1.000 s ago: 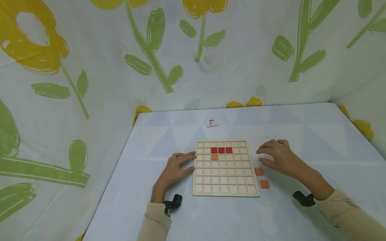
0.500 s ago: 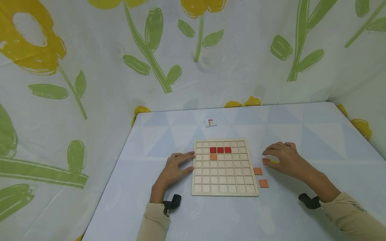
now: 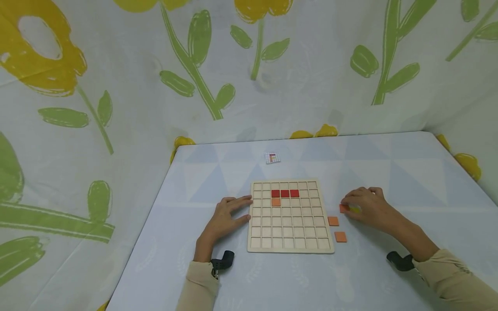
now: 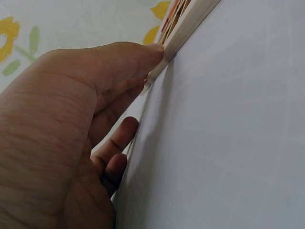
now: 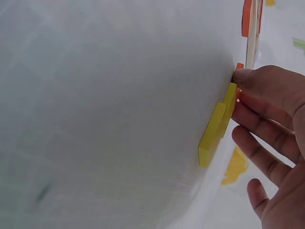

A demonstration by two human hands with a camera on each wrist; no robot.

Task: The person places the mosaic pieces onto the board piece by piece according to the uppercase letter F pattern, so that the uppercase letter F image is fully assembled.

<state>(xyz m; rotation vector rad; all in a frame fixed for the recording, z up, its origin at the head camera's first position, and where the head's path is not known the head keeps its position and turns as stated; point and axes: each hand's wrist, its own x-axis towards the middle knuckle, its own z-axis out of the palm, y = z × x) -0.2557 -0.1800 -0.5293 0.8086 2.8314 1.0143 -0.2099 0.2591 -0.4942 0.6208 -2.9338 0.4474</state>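
Orange tile (image 3: 343, 209) R of board (image 3: 292, 231): R hand (image 3: 367, 208) pinches it; L hand (image 3: 227, 218), fingers extended, touches board's L edge. Prob. best lift straight up, w/o nudging yellow tiles (image 5: 212, 134).

- Backdrop cloth (image 3: 295, 95): whitish, behind tabletop (image 3: 167, 242) and along both sides.
- Yellow flower print (image 3: 50, 75), upper left, pale centre.
- Green stem print (image 3: 189, 65), leafy, rear cloth.
- Tabletop cover pale, blue triangles (image 3: 206, 185) printed.
- Dark smudge (image 5: 43, 192), right wrist view; possibly print, too blurred to tell.

Right hand (image 3: 368, 208) (farther right) at orange tile (image 3: 343, 208)
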